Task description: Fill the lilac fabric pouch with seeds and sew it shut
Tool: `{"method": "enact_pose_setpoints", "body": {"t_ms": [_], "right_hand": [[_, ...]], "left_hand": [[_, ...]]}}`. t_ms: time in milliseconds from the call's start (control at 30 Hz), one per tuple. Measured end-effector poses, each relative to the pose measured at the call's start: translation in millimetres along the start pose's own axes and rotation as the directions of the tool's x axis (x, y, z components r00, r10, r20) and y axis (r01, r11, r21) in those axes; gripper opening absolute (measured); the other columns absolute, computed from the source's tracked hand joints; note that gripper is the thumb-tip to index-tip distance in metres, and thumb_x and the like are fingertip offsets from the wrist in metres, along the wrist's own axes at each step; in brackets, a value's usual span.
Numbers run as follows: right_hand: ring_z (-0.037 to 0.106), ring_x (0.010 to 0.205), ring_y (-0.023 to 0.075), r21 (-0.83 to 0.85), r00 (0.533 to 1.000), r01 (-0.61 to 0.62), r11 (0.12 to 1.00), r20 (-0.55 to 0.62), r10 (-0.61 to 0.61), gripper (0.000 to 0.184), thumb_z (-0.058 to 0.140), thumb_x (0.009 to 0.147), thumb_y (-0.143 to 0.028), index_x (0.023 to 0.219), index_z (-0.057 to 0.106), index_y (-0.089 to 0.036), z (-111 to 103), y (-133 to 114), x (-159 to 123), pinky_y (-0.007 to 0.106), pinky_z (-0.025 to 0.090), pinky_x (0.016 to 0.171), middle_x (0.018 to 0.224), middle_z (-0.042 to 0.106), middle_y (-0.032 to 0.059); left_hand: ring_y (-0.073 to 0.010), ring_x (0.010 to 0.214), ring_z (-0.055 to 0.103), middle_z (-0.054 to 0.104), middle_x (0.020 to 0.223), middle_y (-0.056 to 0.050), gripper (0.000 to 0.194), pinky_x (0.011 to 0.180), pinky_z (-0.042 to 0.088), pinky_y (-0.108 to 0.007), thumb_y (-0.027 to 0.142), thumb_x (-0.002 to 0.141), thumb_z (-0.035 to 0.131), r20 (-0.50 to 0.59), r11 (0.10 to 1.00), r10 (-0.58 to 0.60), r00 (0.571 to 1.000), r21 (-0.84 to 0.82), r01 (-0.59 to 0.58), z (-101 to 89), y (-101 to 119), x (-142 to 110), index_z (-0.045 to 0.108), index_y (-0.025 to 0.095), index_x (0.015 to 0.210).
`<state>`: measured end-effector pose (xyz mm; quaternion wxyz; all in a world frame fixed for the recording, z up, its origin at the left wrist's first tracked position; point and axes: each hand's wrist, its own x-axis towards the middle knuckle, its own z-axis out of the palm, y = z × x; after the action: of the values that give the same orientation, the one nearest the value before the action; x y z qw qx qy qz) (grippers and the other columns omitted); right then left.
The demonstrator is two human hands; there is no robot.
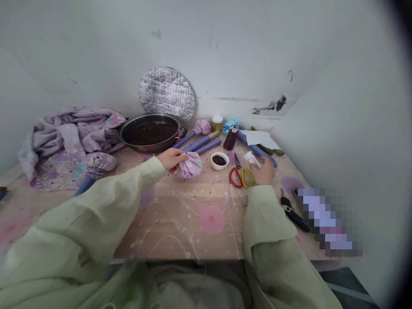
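Observation:
My left hand (173,159) is closed on the gathered neck of a round purple patterned cloth bundle (191,166), held just over the table. My right hand (264,171) has its fingers closed around a small white packet (252,159) with a reddish mark; its kind is unclear. Close by on the left lie scissors (240,174) with one red and one yellow handle. Between the hands stands a small white bowl (220,161) of dark grains. Behind it is a cone of dark purple thread (231,139).
A wide black pan (149,133) holds dark contents, with a silvery round lid (167,92) behind. Purple floral cloth (71,137) heaps at left. Blue-wrapped sticks (209,146), a lidded jar (217,123), black pliers (294,214) and a blurred phone (325,219) lie around.

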<state>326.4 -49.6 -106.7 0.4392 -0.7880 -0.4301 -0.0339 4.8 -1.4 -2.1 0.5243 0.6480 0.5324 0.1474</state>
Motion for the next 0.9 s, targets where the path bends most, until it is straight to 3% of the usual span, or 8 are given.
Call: {"method": "enact_pose_setpoints", "body": {"t_ms": [100,200,333,433,633,733,833,900], "right_hand": [[0.048,0.102,0.0304,-0.039,0.996,0.036,0.999,-0.079,-0.039,0.044,0.058,0.063,-0.029,0.104,0.053,-0.014,0.8,-3.7,-1.8,0.05,0.035,0.09,0.108,0.056,0.0169],[0.048,0.104,0.0297,0.0,0.993,0.067,0.998,-0.1,-0.067,0.04,0.056,0.066,-0.028,0.104,0.052,-0.016,0.3,-7.8,-1.5,0.049,0.034,0.092,0.109,0.056,0.0156],[0.048,0.105,0.0285,0.047,0.994,0.046,0.998,-0.105,-0.041,0.037,0.055,0.065,-0.027,0.1,0.052,-0.016,-1.8,-8.7,1.5,0.048,0.033,0.095,0.107,0.057,0.0144],[0.049,0.104,0.0283,0.088,0.994,0.03,0.996,-0.108,-0.021,0.038,0.055,0.064,-0.027,0.099,0.053,-0.014,-2.6,-8.7,2.0,0.047,0.033,0.095,0.106,0.057,0.0153],[0.051,0.102,0.0267,0.146,0.995,0.022,0.989,-0.099,-0.007,0.031,0.056,0.065,-0.025,0.094,0.054,-0.016,-2.0,-9.7,0.3,0.049,0.034,0.095,0.101,0.058,0.0118],[0.051,0.1,0.0257,0.191,0.996,0.02,0.981,-0.088,-0.003,0.03,0.057,0.064,-0.024,0.092,0.055,-0.016,-2.1,-12.9,0.1,0.048,0.035,0.094,0.1,0.059,0.0109],[0.055,0.087,0.0216,0.339,1.0,0.0,0.941,-0.014,0.005,0.029,0.059,0.065,-0.026,0.092,0.057,-0.015,-4.4,-29.0,-9.6,0.043,0.043,0.083,0.091,0.061,0.0081],[0.056,0.075,0.0171,0.545,0.984,-0.072,0.836,0.175,-0.03,0.028,0.061,0.068,-0.031,0.092,0.058,-0.017,-7.3,-48.8,-25.7,0.036,0.047,0.073,0.083,0.061,0.0047]], "left_hand": [[-0.0066,0.025,0.042,0.044,0.031,0.007,0.02,0.031,0.027,-0.015,0.014,0.086,0.047,-0.015,1.0,0.005,1.0,-0.011,-0.005,1.2,0.4,0.9,0.046,0.015,0.067],[-0.0052,0.027,0.043,0.048,0.037,0.007,0.017,0.033,0.031,-0.015,0.007,0.083,0.048,0.016,0.998,-0.023,1.0,-0.055,0.023,-1.6,-0.5,1.4,0.048,0.014,0.068],[-0.0026,0.023,0.028,0.034,0.03,0.011,0.013,0.03,0.025,-0.014,0.008,0.082,0.05,0.226,0.992,0.01,0.974,-0.123,0.018,-10.7,0.1,1.5,0.048,0.015,0.072],[-0.002,0.024,0.029,0.036,0.033,0.011,0.013,0.031,0.026,-0.013,0.009,0.081,0.054,0.303,0.986,0.058,0.951,-0.164,-0.008,-12.1,-0.4,4.6,0.046,0.015,0.072],[-0.0064,0.025,0.04,0.045,0.034,0.008,0.014,0.029,0.026,-0.012,0.004,0.081,0.049,0.329,0.991,-0.102,0.939,-0.051,0.125,11.5,-11.4,13.0,0.045,0.015,0.074],[-0.007,0.024,0.042,0.045,0.033,0.008,0.013,0.027,0.025,-0.011,0.004,0.082,0.047,0.314,0.987,-0.119,0.942,-0.068,0.147,19.9,-16.6,15.2,0.045,0.015,0.075],[-0.0064,0.023,0.042,0.045,0.033,0.008,0.011,0.026,0.023,-0.011,0.007,0.082,0.05,0.29,0.988,-0.08,0.954,-0.103,0.114,20.1,-17.5,16.7,0.047,0.014,0.074],[-0.0057,0.022,0.041,0.044,0.033,0.009,0.012,0.025,0.023,-0.011,0.011,0.082,0.054,0.275,0.988,-0.035,0.961,-0.136,0.075,18.9,-15.3,16.4,0.048,0.013,0.072]]}}
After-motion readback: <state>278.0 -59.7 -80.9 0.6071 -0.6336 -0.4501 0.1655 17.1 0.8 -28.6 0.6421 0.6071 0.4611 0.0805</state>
